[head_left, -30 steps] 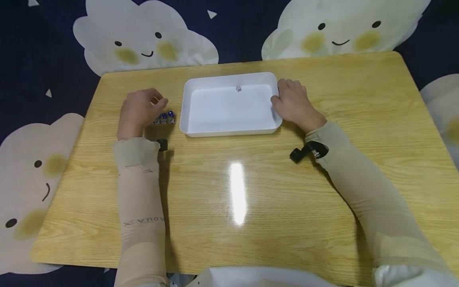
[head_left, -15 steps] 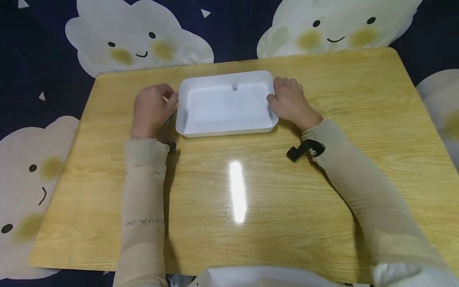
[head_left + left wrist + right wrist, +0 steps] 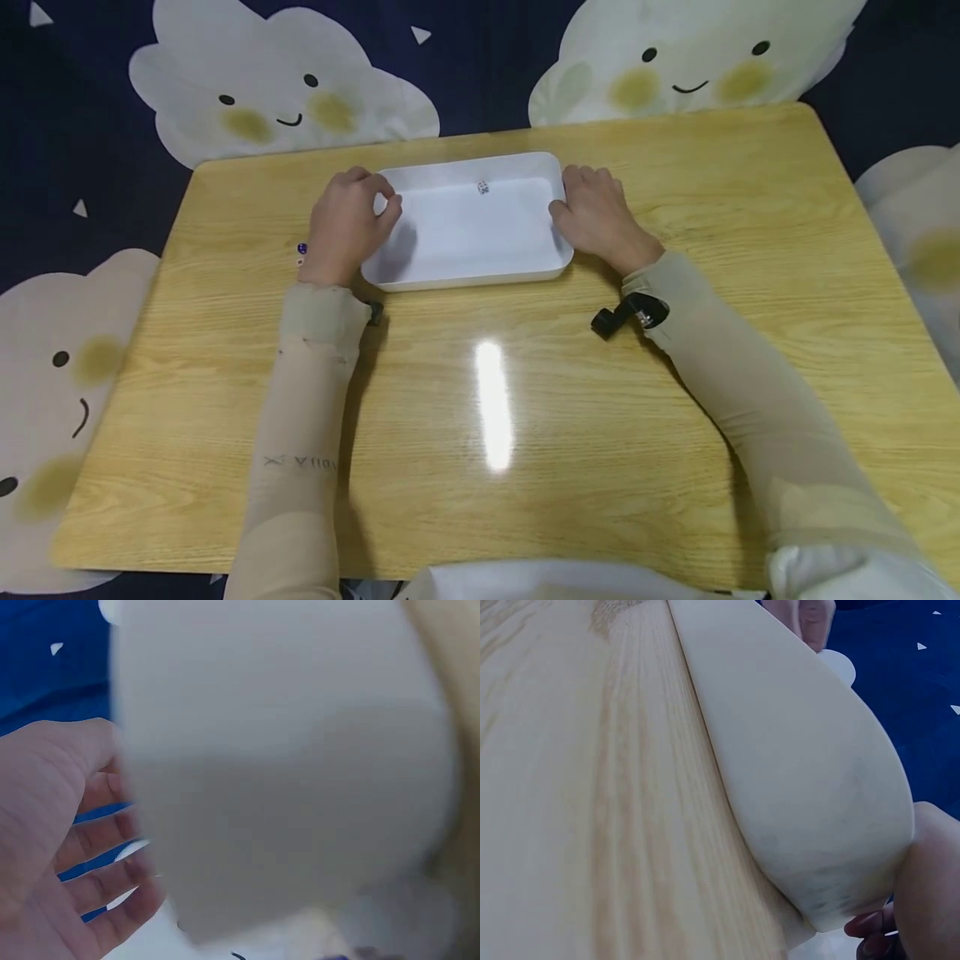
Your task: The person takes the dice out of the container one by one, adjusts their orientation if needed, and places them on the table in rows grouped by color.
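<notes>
A shallow white tray [image 3: 465,279] lies on the table, with one white die [image 3: 483,188] near its far wall. My right hand [image 3: 603,218] grips the tray's right end, thumb over the rim. Above the tray's left end is my left hand [image 3: 347,227], thumb and forefinger brought together in a ring. Whether a die sits between those fingertips is hidden. In the left wrist view the tray's wall [image 3: 285,787] covers the fingertips. A blue die [image 3: 302,248] and a pale die [image 3: 301,262] peek out left of the left hand, which covers that part of the table.
The wooden table [image 3: 675,467] extends around the tray, with a bright reflection on its near half. Behind it hangs a dark blue cloth [image 3: 480,75] with smiling clouds. Each wrist wears a black camera mount [image 3: 630,315].
My left hand has moved right, from above the group of blue and white dice to over the tray's left end. The right hand keeps its grip on the tray. The head view has shifted slightly.
</notes>
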The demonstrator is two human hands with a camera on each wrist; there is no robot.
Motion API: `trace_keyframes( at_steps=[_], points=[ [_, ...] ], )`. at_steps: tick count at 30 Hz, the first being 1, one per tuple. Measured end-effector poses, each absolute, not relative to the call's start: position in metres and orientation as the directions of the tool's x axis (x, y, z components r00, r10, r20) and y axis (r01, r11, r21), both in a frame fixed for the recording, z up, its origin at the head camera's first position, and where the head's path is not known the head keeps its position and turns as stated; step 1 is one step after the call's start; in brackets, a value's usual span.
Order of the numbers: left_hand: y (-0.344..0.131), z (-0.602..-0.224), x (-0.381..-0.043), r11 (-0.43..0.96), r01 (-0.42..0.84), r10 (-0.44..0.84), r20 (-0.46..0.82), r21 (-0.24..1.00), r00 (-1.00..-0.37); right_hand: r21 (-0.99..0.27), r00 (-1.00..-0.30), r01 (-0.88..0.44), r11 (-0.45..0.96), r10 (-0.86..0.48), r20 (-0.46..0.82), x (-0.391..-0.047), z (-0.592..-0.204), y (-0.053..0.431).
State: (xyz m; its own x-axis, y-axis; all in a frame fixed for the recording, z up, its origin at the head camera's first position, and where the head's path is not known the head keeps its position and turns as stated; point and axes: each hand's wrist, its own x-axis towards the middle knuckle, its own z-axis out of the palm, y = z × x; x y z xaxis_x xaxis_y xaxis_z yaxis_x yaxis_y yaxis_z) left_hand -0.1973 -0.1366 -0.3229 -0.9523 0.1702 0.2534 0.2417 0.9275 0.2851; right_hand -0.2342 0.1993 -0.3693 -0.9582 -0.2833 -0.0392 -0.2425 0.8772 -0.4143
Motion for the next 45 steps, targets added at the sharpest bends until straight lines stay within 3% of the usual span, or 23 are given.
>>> trace_keyframes(
  at_steps=[14,18,34,45],
  points=[
    [-0.109,-0.294,-0.224,0.929,0.339,0.316,0.158,0.148,-0.935,-0.427,-0.958,-0.239,0.872,-0.283,-0.040,-0.231,-0.368,0.189],
    [-0.100,-0.293,-0.232,0.925,0.362,0.355,0.080,0.117,-0.931,-0.422,-0.958,-0.238,0.875,-0.284,-0.048,-0.230,-0.368,0.188],
    [-0.066,-0.299,-0.264,0.922,0.303,0.343,-0.146,0.243,-0.928,-0.437,-0.961,-0.230,0.870,-0.275,-0.040,-0.223,-0.368,0.187],
    [-0.066,-0.309,-0.267,0.924,0.274,0.333,-0.209,0.265,-0.919,-0.444,-0.961,-0.236,0.864,-0.276,-0.027,-0.219,-0.366,0.183]
  ],
)
